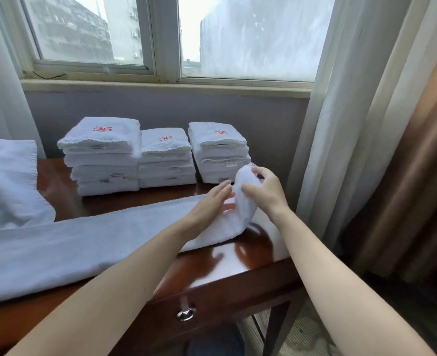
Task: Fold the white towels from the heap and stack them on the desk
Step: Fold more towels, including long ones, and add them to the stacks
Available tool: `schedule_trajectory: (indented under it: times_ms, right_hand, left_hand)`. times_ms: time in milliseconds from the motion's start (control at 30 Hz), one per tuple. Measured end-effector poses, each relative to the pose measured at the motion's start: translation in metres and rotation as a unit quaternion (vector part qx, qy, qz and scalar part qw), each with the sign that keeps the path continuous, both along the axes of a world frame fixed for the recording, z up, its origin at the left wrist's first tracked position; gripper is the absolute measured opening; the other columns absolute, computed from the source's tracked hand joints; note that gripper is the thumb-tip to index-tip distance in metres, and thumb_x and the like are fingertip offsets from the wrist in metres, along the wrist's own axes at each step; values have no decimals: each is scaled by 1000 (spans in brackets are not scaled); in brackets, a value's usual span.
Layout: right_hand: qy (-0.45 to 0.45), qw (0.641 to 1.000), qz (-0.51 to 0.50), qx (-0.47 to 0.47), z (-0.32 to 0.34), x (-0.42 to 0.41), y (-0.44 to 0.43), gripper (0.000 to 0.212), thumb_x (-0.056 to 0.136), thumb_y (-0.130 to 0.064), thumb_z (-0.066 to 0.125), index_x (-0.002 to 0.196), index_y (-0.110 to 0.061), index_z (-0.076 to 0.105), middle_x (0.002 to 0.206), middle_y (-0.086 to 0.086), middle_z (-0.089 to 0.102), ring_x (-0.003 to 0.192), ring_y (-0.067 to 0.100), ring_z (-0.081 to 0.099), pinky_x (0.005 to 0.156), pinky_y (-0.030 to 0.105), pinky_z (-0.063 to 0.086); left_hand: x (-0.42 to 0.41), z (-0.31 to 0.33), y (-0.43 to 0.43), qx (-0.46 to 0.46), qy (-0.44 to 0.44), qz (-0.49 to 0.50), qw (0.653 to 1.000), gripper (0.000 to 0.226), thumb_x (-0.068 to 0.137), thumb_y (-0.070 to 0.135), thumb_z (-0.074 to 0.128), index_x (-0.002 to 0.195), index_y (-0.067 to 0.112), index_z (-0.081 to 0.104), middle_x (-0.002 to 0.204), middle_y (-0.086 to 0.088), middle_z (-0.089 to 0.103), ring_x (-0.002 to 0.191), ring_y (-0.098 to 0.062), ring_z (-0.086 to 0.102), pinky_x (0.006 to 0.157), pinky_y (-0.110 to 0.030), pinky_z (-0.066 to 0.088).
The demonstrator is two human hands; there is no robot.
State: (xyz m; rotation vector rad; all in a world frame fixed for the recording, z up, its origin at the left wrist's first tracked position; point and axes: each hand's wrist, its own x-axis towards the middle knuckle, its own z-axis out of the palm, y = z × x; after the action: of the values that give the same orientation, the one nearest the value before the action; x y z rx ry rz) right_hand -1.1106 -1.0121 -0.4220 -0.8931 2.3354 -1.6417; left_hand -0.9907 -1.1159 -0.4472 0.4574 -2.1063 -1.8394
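A long white towel (78,242) lies folded lengthwise across the brown desk (238,263), from the left edge to the right end. My right hand (263,188) grips the towel's right end and holds it lifted and curled over. My left hand (212,201) lies flat with straight fingers against the raised end, just left of the right hand. Three stacks of folded white towels with red emblems stand at the back of the desk: a left stack (102,155), a middle stack (166,158) and a right stack (220,150).
A heap of loose white towels (7,183) sits at the desk's left. Behind the stacks are a wall and window (161,34). Curtains (353,124) hang close to the desk's right end. A drawer with a metal knob (186,313) faces me.
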Motion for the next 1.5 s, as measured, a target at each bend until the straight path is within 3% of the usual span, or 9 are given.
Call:
schedule_trajectory:
  times_ms: [167,233,433,600,833,1033,1133,1267,1500]
  right_hand:
    - [-54,982,126,-127,17,39,-29,70,75,-40,54,139,-13,48,101,2,69,89,4,69,75,17,54]
    - [-103,965,166,-174,19,54,-42,62,82,-37,45,138,-9,44,87,17,72,79,18,73,69,19,55]
    - [-51,959,206,-188,8,97,-80,41,88,-1,43,124,-16,55,83,7,72,78,22,69,84,35,54]
    - [101,975,196,9,-14,113,-104,37,94,-9,46,124,-24,62,112,-5,68,109,13,61,95,32,46]
    - [242,924,207,213,-34,122,-107,49,97,-18,36,144,-30,46,143,-3,53,137,26,37,107,35,35]
    - [371,865,202,272,-32,124,-113,42,102,-23,35,142,-16,46,146,5,47,142,22,32,120,41,7]
    - [384,835,212,334,-36,125,-115,47,101,-28,32,145,-15,41,154,6,36,150,23,17,121,47,0]
    - [366,827,222,365,-44,126,-114,53,103,-34,21,153,-18,27,164,8,16,152,22,3,120,48,-8]
    - [338,846,216,352,-52,112,-110,56,103,-44,19,156,-24,22,165,3,12,152,18,1,120,43,-8]
  left_hand:
    - [26,35,-26,138,37,64,988,67,91,74,33,127,26,62,119,-5,71,108,-24,69,94,-41,53]
    - [45,45,-44,175,46,57,982,77,90,77,31,130,18,60,121,-10,69,112,-27,66,98,-44,50]
    - [109,52,-79,64,-21,155,986,30,93,6,56,121,1,64,113,-20,70,103,-31,69,87,-37,56]
    - [150,37,-96,53,-41,161,985,27,87,0,60,113,4,66,103,-16,72,83,-22,72,68,-30,60]
    - [166,14,-101,-48,-164,172,970,17,85,1,64,100,8,66,82,-1,72,69,-12,70,54,-23,53]
    - [173,12,-108,-73,-181,229,954,62,74,5,76,130,12,50,104,-5,67,86,-16,68,60,-22,52]
    - [175,12,-109,-224,-273,241,904,112,70,15,76,156,32,4,127,-3,40,111,-22,50,83,-29,44]
    - [165,5,-97,-420,-265,225,839,81,85,21,61,155,32,21,150,-1,29,139,-22,27,109,-34,31]
    - [144,-27,-77,-463,-322,161,810,53,105,37,22,157,29,19,165,-1,9,152,-22,4,123,-43,6]
